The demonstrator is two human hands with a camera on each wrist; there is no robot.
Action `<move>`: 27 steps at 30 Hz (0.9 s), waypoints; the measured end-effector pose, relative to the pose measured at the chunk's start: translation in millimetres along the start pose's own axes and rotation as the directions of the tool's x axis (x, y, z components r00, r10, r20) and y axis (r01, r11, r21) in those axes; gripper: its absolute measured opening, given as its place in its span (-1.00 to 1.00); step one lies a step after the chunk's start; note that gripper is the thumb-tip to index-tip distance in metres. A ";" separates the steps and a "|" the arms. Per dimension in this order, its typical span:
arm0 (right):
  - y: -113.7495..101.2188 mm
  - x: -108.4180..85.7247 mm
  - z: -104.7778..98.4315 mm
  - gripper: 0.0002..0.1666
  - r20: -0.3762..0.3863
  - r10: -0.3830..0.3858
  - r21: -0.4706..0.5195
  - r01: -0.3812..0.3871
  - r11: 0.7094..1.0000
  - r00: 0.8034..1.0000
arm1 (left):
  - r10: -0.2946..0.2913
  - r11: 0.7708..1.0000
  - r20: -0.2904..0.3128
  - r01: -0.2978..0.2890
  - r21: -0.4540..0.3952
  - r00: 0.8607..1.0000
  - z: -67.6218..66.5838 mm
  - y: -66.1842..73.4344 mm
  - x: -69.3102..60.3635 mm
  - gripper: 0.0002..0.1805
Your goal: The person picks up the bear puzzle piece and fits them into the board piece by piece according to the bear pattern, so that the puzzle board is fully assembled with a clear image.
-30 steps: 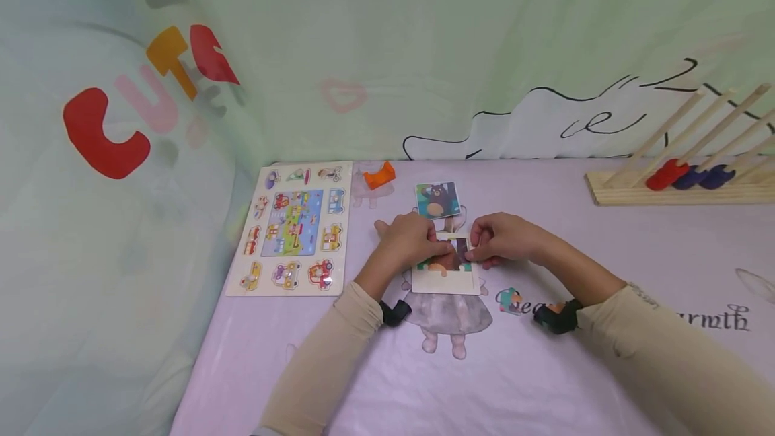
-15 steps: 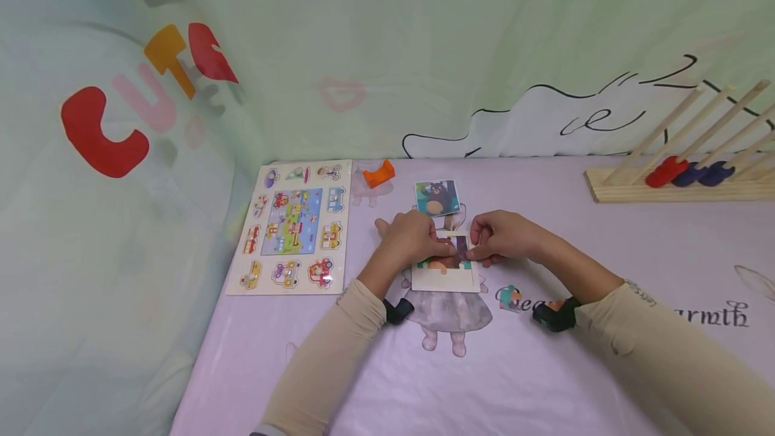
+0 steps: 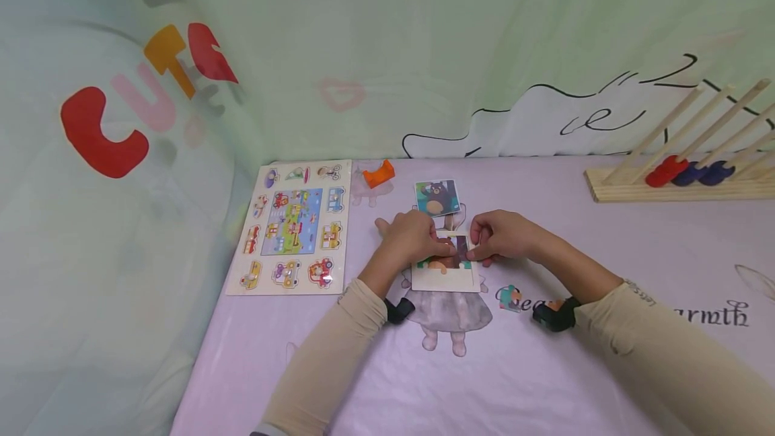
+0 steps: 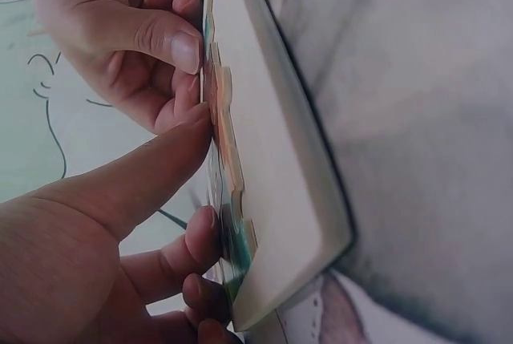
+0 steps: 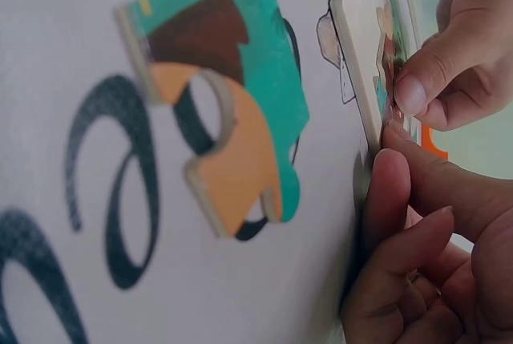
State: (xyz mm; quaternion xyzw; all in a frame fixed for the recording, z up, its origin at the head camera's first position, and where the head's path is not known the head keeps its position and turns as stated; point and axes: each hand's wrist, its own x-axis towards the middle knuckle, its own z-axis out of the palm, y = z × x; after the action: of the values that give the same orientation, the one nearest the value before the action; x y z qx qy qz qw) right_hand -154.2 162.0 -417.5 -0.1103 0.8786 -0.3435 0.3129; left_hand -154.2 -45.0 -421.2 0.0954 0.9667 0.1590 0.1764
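Note:
A small pale puzzle board [image 3: 445, 281] lies in front of me with brown and green bear puzzle pieces [image 3: 440, 262] in its upper part; its lower strip is bare. My left hand [image 3: 407, 239] grips the board's left side, thumb on the pieces and fingertips along the edge. From the right, my right hand [image 3: 507, 237] holds the board's edge, its thumb on the pieces and its index finger against the side. Both thumbs nearly meet in the right wrist view. A loose teal, brown and orange puzzle piece [image 5: 260, 91] lies on the cloth right of the board.
A bear picture card [image 3: 437, 198] lies behind the board, with an orange plastic piece [image 3: 379, 175] to its left. A vehicle peg puzzle [image 3: 290, 227] lies at left. A wooden peg rack [image 3: 617, 187] with red and blue beads stands at back right.

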 end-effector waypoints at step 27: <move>-1.4 -1.5 1.6 -0.64 -0.030 -0.021 -0.081 0.019 0.997 0.999 | 0.018 0.999 0.011 -0.017 -0.043 1.000 0.2 -2.7 -3.4 -0.58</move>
State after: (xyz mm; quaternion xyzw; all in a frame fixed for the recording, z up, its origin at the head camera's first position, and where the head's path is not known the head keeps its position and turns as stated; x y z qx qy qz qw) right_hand -152.1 160.7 -416.7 -0.1263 0.8953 -0.3127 0.2912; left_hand -151.3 -48.3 -421.2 0.1009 0.9612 0.1804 0.1824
